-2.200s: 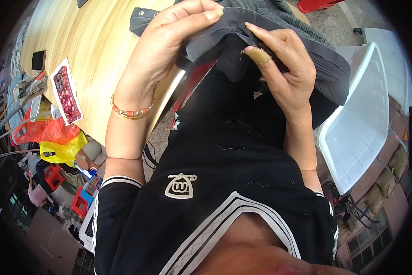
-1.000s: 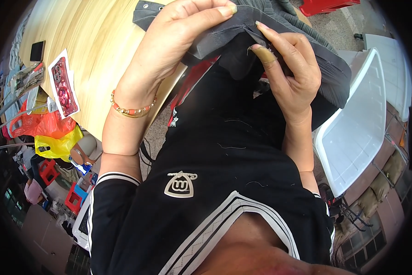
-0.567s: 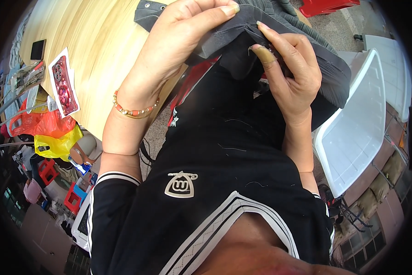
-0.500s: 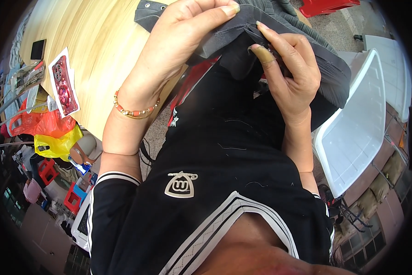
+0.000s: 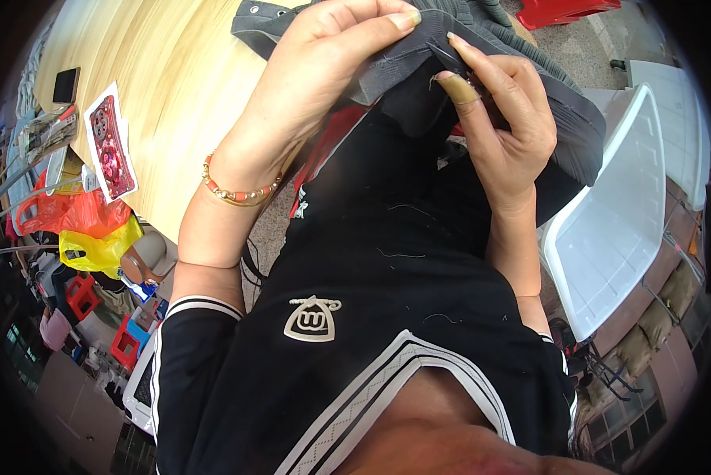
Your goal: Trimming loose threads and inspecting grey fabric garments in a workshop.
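A dark grey garment with a ribbed part and metal eyelets lies over the table edge and my lap. My left hand pinches its seamed edge between thumb and fingers, near the top of the view. To the right, my right hand is curled round small thread snips, mostly hidden in the palm. Their dark pointed blades poke out toward the seam, close to the cloth. A yellowish cover wraps my right thumb, and a wisp of thread is by its tip.
A light wooden table spans the upper left, with a phone and a card showing a red phone case. Red and yellow plastic bags hang beyond it. At right stands a white plastic tub; a red stool is at the top.
My right hand has shifted slightly right, and the snips' blades show more clearly against the cloth. The left hand has moved slightly right and down, keeping its pinch on the garment.
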Motion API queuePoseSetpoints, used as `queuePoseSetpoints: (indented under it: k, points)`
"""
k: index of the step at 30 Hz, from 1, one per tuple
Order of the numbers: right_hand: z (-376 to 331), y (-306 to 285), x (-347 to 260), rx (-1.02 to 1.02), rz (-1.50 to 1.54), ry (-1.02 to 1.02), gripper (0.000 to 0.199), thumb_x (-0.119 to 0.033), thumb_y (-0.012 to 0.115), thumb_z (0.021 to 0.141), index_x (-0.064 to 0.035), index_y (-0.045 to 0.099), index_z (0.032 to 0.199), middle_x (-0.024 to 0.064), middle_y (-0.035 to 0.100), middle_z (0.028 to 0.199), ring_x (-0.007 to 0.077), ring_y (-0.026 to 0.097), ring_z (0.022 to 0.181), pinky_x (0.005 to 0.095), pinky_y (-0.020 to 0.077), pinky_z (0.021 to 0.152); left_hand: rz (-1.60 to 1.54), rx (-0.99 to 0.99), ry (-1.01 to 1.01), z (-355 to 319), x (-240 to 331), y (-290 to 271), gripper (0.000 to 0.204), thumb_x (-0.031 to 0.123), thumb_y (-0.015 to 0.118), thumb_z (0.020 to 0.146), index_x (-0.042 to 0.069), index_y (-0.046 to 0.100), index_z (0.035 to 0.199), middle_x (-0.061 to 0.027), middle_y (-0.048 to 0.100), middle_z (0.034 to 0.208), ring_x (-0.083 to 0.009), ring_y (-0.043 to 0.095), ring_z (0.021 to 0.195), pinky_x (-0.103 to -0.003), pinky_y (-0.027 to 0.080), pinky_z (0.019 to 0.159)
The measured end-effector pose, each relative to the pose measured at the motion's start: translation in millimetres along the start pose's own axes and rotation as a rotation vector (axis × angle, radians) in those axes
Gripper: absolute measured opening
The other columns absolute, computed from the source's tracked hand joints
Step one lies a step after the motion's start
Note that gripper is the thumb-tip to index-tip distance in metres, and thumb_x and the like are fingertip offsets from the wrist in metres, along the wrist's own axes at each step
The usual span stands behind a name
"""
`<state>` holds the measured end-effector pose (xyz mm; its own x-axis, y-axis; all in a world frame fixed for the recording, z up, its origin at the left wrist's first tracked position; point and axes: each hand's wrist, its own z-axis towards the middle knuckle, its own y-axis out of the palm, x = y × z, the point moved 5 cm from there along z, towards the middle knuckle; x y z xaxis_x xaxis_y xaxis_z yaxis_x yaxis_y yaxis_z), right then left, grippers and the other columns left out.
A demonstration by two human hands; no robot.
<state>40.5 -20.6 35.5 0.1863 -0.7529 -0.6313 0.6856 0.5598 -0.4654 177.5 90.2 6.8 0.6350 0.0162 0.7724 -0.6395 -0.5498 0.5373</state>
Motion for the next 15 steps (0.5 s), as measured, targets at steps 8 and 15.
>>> queuePoseSetpoints:
  k: [8, 15]
  points:
    - [-2, -2, 0, -0.007, -0.008, 0.002, 0.04, -0.003, 0.083, 0.076, -0.0063, 0.075, 0.115, 0.0041, 0.059, 0.08, 0.0114, 0.054, 0.066, 0.0236, 0.043, 0.056, -0.05, -0.014, 0.005, -8, 7, 7, 0.014, 0.01, 0.056, 0.103, 0.001, 0.066, 0.108, -0.0014, 0.07, 0.096, -0.0052, 0.064, 0.083, -0.02, 0.052, 0.076]
    - [-4, 0, 1, -0.006, -0.015, -0.009, 0.041, -0.003, 0.083, 0.076, -0.0066, 0.075, 0.116, 0.0041, 0.059, 0.08, 0.0112, 0.054, 0.065, 0.0235, 0.0432, 0.055, -0.025, -0.004, 0.022, 2, -1, -3, 0.014, 0.01, 0.056, 0.103, 0.001, 0.066, 0.107, -0.0013, 0.07, 0.096, -0.0054, 0.064, 0.083, -0.02, 0.052, 0.076]
